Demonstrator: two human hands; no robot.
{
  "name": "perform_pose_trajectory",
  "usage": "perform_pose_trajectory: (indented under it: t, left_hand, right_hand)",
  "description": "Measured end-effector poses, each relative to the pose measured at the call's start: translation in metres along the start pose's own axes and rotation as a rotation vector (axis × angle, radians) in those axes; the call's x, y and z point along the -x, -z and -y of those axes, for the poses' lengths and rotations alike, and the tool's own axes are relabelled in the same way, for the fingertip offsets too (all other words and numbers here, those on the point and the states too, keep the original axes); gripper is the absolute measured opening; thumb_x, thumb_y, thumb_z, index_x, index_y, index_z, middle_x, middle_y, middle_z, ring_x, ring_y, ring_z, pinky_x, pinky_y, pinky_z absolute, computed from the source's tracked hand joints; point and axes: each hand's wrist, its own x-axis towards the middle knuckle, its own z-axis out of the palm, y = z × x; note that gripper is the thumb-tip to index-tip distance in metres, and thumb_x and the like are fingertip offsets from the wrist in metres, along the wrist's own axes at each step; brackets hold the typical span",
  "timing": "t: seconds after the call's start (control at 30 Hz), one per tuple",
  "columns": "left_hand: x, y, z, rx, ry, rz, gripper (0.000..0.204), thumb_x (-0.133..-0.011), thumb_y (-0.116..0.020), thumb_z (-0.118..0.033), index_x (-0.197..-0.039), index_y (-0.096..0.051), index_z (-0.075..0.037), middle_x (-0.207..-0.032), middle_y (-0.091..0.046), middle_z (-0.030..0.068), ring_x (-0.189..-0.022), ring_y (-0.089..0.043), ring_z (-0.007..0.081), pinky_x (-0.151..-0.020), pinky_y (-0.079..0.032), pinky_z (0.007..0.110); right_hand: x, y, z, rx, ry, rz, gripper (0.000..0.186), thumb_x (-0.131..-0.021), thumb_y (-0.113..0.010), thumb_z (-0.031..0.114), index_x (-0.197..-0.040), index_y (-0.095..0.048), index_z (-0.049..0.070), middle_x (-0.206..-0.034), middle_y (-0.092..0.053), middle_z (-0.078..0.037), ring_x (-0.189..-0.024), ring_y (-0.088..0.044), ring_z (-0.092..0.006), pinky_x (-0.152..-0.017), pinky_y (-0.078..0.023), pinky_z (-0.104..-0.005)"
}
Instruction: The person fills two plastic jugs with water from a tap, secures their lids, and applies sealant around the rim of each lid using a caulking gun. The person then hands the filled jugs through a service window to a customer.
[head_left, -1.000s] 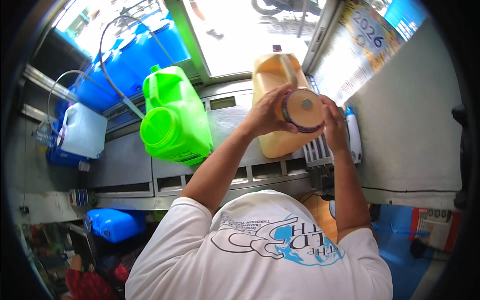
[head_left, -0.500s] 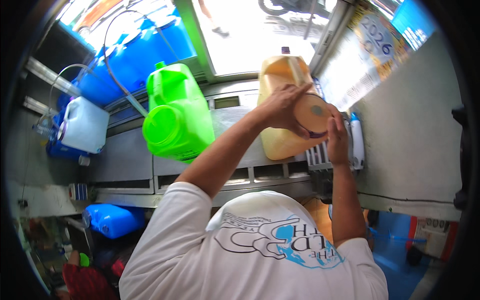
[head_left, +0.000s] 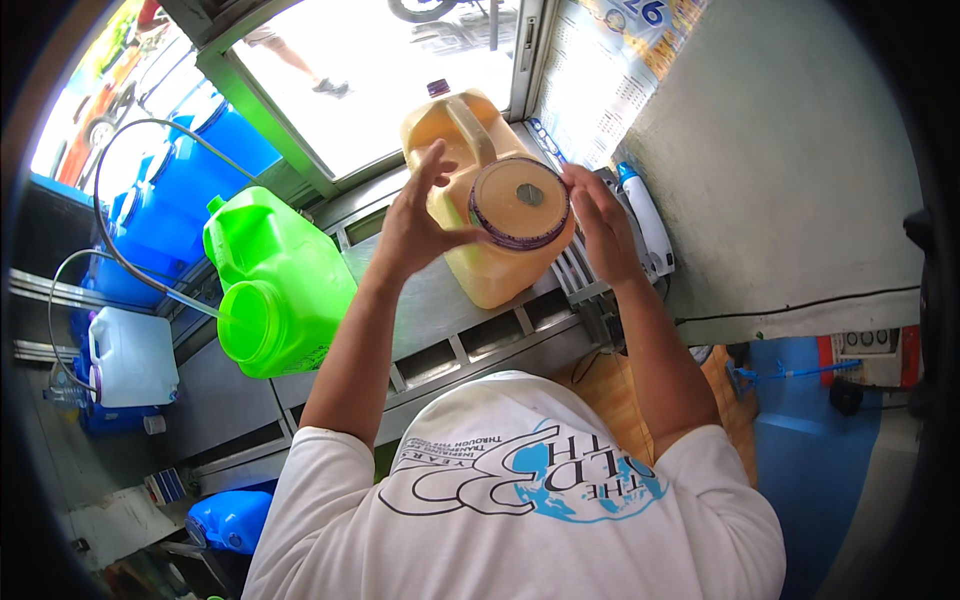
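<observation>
Where the containers begin, far to the left of the tan jug (head_left: 495, 280), you have a white jug (head_left: 135, 355), well apart from it. Blue drums (head_left: 190, 180) stand farther back, also left of the tan jug, and a blue jug (head_left: 230, 520) lies low on that side, nearer you than the tan jug. A hose (head_left: 188, 299) ends at the wide mouth of the green jug (head_left: 290, 270), which rests left of the tan jug, with a bare strip of bench (head_left: 430, 312) between them.

Your left hand (head_left: 412, 220) is at the tan jug's left side, thumb and fingers spread wide apart. The thumb tip reaches the rim of the round lid (head_left: 512, 212); whether it presses there, you cannot tell from this view. The tan jug itself sits on the bench, and the lid, with a grey disc at its middle, lies over the tan jug's near side, hiding whatever is under it. A small dark cap (head_left: 437, 88) tops the tan jug's far end.

Your right hand (head_left: 607, 222) is at the tan jug's right side, fingers straight and loosely spread, the tips right by the lid's edge; contact is unclear. Beyond it, a poster (head_left: 605, 85) hangs on the wall behind and right of the tan jug, and a white bottle (head_left: 647, 218) with a blue top stands near the tan jug's right side.
</observation>
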Motion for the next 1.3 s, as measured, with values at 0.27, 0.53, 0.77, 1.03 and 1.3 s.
perform_pose_trajectory:
  t: [0.27, 0.53, 0.77, 1.03, 1.3]
  left_hand:
    - [-0.018, -0.012, -0.022, -0.179, -0.051, 0.207, 0.136, -0.045, -0.098, -0.035, -0.154, -0.024, -0.004, -0.141, -0.051, 0.016, -0.135, -0.043, 0.0356, -0.115, -0.034, 0.045]
    - [-0.004, -0.032, -0.061, -0.328, -0.06, 0.038, 0.131, -0.047, -0.097, -0.036, -0.153, -0.026, -0.003, -0.144, -0.048, 0.0186, -0.133, -0.047, 0.0356, -0.112, -0.039, 0.044]
    - [-0.03, -0.007, -0.031, -0.074, -0.079, 0.321, 0.132, -0.045, -0.097, -0.033, -0.153, -0.027, -0.003, -0.144, -0.047, 0.0221, -0.138, -0.04, 0.0373, -0.114, -0.036, 0.042]
    - [-0.019, -0.047, -0.061, -0.403, -0.029, 0.136, 0.13, -0.052, -0.091, -0.051, -0.153, -0.026, -0.004, -0.147, -0.042, 0.0225, -0.137, -0.04, 0.04, -0.114, -0.034, 0.047]
    - [-0.036, -0.028, -0.057, -0.479, -0.206, 0.319, 0.125, -0.053, -0.089, -0.057, -0.152, -0.031, -0.007, -0.143, -0.046, 0.0203, -0.133, -0.044, 0.0387, -0.113, -0.035, 0.047]
  right_hand:
    - [0.002, -0.014, 0.005, 0.03, -0.003, 0.028, 0.051, -0.105, -0.043, 0.039, -0.134, -0.052, -0.002, -0.13, -0.058, -0.015, -0.121, -0.053, -0.0222, -0.105, -0.039, -0.0336]
    - [-0.021, -0.009, -0.007, -0.056, -0.049, 0.033, 0.054, -0.104, -0.045, 0.04, -0.139, -0.048, -0.002, -0.136, -0.055, -0.015, -0.129, -0.049, -0.0206, -0.11, -0.035, -0.0316]
    - [0.012, -0.009, 0.004, 0.037, -0.027, 0.023, 0.052, -0.104, -0.046, 0.036, -0.14, -0.048, -0.001, -0.135, -0.055, -0.015, -0.126, -0.05, -0.0191, -0.109, -0.036, -0.0314]
    - [-0.008, -0.017, 0.0, 0.004, -0.02, 0.014, 0.051, -0.103, -0.045, 0.034, -0.139, -0.048, -0.002, -0.137, -0.054, -0.018, -0.127, -0.051, -0.0265, -0.108, -0.038, -0.0349]
    - [-0.003, -0.011, -0.001, -0.068, -0.029, -0.1, 0.051, -0.1, -0.048, 0.035, -0.135, -0.052, -0.003, -0.132, -0.058, -0.024, -0.125, -0.054, -0.0334, -0.108, -0.04, -0.0382]
